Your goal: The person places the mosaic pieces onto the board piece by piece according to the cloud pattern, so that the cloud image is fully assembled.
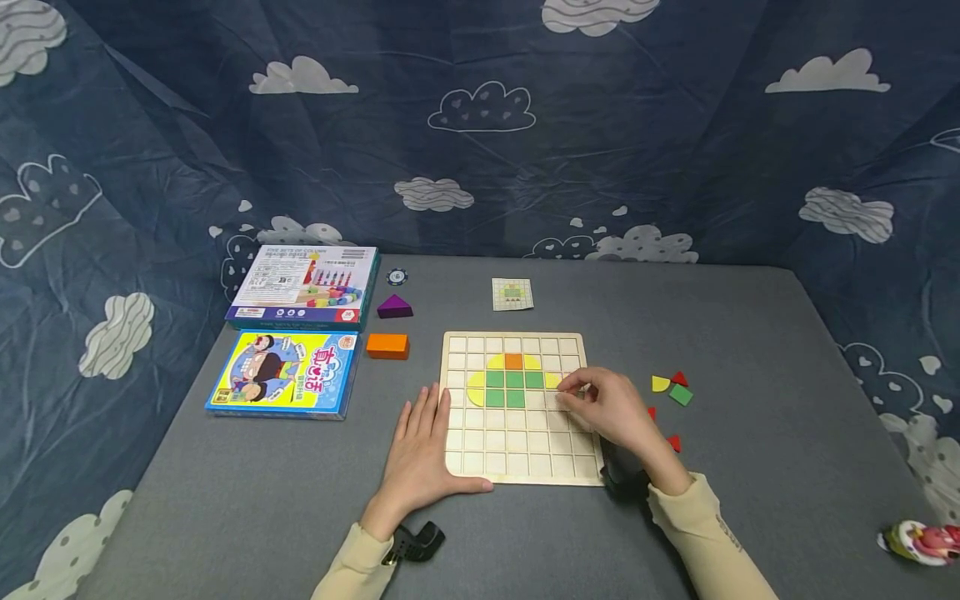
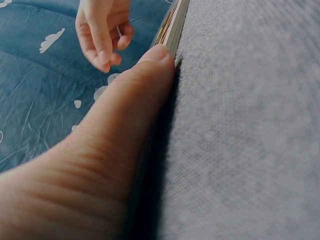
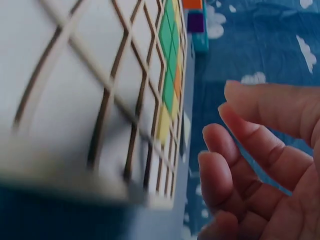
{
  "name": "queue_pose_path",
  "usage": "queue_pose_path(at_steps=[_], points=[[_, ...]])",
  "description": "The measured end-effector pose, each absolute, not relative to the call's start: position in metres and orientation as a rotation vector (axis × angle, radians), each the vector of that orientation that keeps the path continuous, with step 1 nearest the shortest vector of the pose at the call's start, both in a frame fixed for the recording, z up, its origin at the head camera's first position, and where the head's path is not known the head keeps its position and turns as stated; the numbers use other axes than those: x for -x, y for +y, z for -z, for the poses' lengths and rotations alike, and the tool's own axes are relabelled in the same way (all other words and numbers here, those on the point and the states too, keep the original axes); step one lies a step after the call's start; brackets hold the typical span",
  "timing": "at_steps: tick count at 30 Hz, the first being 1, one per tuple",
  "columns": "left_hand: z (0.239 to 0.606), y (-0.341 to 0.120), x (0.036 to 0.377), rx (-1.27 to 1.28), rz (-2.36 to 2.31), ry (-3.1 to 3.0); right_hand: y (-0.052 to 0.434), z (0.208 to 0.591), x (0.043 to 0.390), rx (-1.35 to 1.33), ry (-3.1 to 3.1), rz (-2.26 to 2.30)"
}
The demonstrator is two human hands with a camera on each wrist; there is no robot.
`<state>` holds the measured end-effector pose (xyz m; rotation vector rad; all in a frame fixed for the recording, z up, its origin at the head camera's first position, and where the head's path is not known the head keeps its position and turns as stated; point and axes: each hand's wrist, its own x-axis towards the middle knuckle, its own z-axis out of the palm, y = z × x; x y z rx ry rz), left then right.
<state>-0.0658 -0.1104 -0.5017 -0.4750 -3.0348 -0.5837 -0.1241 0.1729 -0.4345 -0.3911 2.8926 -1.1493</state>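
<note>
Fingers [image 1: 427,408] of the left hand [image 1: 418,454] lie straight and close together, flat on the table [image 1: 750,350], with the thumb [image 2: 150,70] pressed against the left edge of the board [image 1: 517,467]. The left wrist view shows that thumb tip touching the board's side. The right hand [image 1: 611,410] rests over the board's right part, its fingers [image 1: 573,385] curled and drawn together near the right end of the coloured row; they seem to pinch something small there, but it is too hidden to tell what. In the right wrist view the fingers [image 3: 240,165] are bent and apart from each other, with nothing plainly between them.

The board is a pale wooden grid lying flat in the middle of the table. In its upper half sit green tiles [image 1: 513,389], an orange tile [image 1: 513,361] above them, and yellow pieces [image 1: 476,388] at the sides. Just right of the right hand, on the table, lie loose pieces [image 1: 672,387]: yellow, red and green, with more red ones nearer the wrist.

Farther left, an orange block [image 1: 387,345] and a purple wedge [image 1: 394,307] lie beside two boxes [image 1: 288,383], one behind the other. A small card [image 1: 512,294] lies beyond the board. Blue cloud-print cloth [image 1: 480,125] hangs behind.
</note>
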Motion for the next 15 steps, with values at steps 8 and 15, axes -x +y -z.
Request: queue_pose_path(at_steps=[8,15], points=[[0.502,-0.111,0.065,0.479,0.586,-3.028,0.240,0.477,0.139,0.216,3.136,1.117],[0.501,-0.111,0.066,0.479,0.607,-3.027,0.301,0.509,0.147,0.053,3.242,1.001]])
